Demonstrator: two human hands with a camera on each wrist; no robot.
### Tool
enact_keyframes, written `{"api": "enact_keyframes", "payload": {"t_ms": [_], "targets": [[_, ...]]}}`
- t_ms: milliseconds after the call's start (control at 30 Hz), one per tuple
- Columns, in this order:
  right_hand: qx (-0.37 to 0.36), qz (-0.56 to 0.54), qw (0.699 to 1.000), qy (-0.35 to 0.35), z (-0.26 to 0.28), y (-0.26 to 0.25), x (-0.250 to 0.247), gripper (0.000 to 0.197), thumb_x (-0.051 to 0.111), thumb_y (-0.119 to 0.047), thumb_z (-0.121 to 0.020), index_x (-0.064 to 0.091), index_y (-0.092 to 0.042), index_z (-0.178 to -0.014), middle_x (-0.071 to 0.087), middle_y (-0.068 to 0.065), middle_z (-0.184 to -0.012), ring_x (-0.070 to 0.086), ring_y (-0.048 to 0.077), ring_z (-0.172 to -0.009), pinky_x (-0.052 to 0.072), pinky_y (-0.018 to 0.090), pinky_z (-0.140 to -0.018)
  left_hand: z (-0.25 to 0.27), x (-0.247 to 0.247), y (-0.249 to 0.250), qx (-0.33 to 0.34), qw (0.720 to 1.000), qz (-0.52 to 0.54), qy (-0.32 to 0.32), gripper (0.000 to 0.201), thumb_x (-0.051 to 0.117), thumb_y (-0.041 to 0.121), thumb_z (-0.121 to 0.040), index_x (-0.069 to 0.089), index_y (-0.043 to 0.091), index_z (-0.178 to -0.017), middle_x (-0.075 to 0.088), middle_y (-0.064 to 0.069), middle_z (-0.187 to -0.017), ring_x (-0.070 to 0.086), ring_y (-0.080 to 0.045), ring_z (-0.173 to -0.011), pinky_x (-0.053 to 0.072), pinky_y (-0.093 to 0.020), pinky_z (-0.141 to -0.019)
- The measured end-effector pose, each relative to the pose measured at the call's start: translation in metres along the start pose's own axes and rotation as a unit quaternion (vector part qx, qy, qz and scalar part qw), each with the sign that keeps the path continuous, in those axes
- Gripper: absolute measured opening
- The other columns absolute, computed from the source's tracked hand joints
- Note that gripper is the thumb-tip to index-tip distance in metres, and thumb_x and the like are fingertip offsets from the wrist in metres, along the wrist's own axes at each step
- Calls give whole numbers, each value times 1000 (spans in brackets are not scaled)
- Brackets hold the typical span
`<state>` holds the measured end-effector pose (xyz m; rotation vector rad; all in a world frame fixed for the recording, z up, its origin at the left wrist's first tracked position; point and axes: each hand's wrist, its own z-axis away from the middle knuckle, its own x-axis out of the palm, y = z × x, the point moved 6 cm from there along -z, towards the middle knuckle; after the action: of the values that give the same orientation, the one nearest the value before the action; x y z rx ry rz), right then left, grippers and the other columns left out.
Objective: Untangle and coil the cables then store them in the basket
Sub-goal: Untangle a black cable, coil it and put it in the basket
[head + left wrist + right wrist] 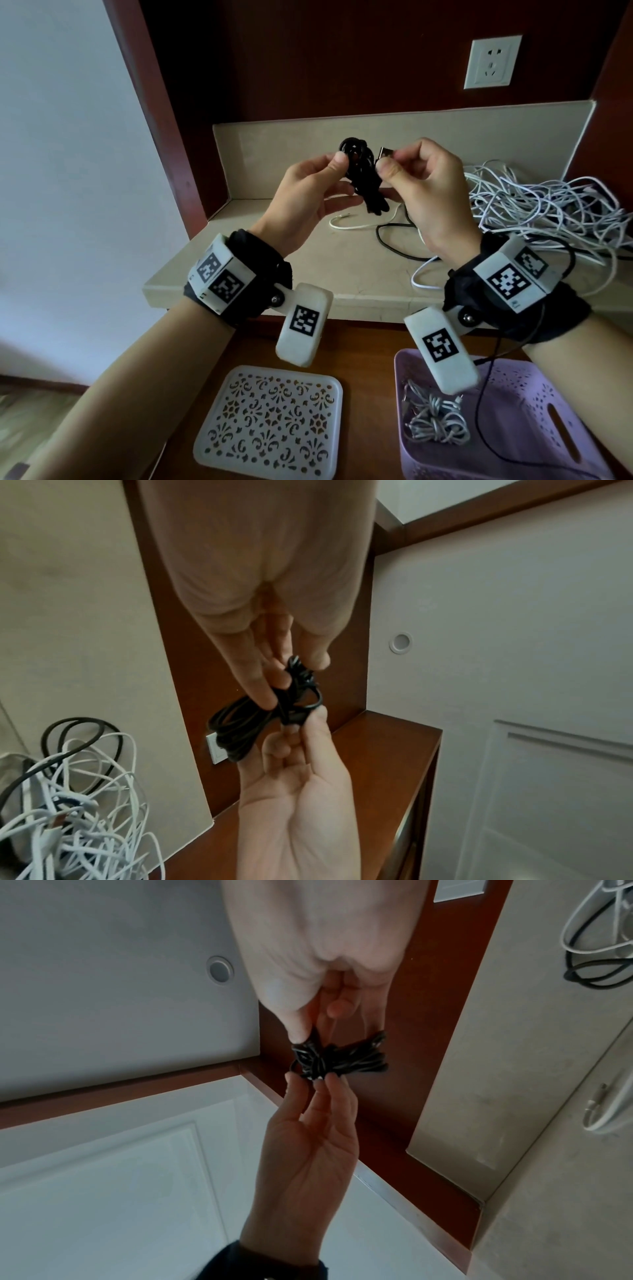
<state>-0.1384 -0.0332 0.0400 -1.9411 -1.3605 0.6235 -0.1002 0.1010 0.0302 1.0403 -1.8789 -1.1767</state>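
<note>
I'm finishing the black coil point(364, 178), and I judge the plug point(386, 154) should be tucked snugly under the wraps while I'm keeping the loops pinched so nothing springs loose. My left hand point(305, 202) is pinching the coil between thumb and fingers, the rest fairly relaxed; my right hand point(428, 192), fingers curled, is pinching the plug at the coil's 2 o'clock. The basket point(548, 404) is waiting at 5 o'clock, the white tangle point(548, 209) at 3 o'clock

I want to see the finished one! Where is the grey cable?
In the head view, the coiled grey cable lies inside the purple basket, bottom right, beside the white lid.
</note>
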Motion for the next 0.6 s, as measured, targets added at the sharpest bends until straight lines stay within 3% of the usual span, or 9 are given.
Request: {"api": "enact_keyframes", "payload": {"t_ms": [100, 200, 267, 367, 600], "targets": [[-8, 21, 1000, -2, 1, -1, 2, 15, 66, -30, -73, 52, -24, -72, 58, -5, -68, 61, 21, -72, 52, 56, -73, -2, -2, -1, 4, 998, -42, 39, 25, 38, 15, -102, 58, 1, -100, 60, -6, -83, 55, -7, -55, 54, -22, -62], [-25, 44, 999, -3, 2, -4, 3, 15, 65, -28, -73, 51, -26, -72, 57, -6, -68, 59, 16, -69, 54, 50, -73, -2, -4, -3, 0, 997, -56, 55, 24, 37, 12, -102, 57, 0, -100, 60, -7, -82, 54, -7, -54, 54, -22, -61], [-33, 52, 998, -2, 1, -6, 3, 15, 65, -26, -74, 50, -26, -73, 57, -8, -67, 57, 9, -65, 55, 40, -69, -1, -3, -3, 1, 997, -55, 51, 19, 41, 7, -100, 58, 3, -93, 59, -7, -80, 56, -7, -55, 55, -22, -62], [-47, 59, 997, 4, -1, -7, 2, 18, 66, -24, -76, 49, -27, -72, 55, -10, -66, 52, -1, -58, 48, 21, -61, 1, -3, -2, 19, 997, -60, 39, 14, 47, -2, -95, 57, 6, -89, 58, -7, -79, 59, -6, -57, 55, -22, -65], [-43, 86, 995, -4, 0, 1, 4, 31, 68, -12, -82, 44, -26, -69, 51, -11, -65, 50, -4, -56, 43, 15, -59, 5, 0, 5, 50, 987, -147, 38, 14, 68, 3, -80, 57, 6, -88, 60, -7, -78, 63, -4, -54, 57, -21, -63]]}}
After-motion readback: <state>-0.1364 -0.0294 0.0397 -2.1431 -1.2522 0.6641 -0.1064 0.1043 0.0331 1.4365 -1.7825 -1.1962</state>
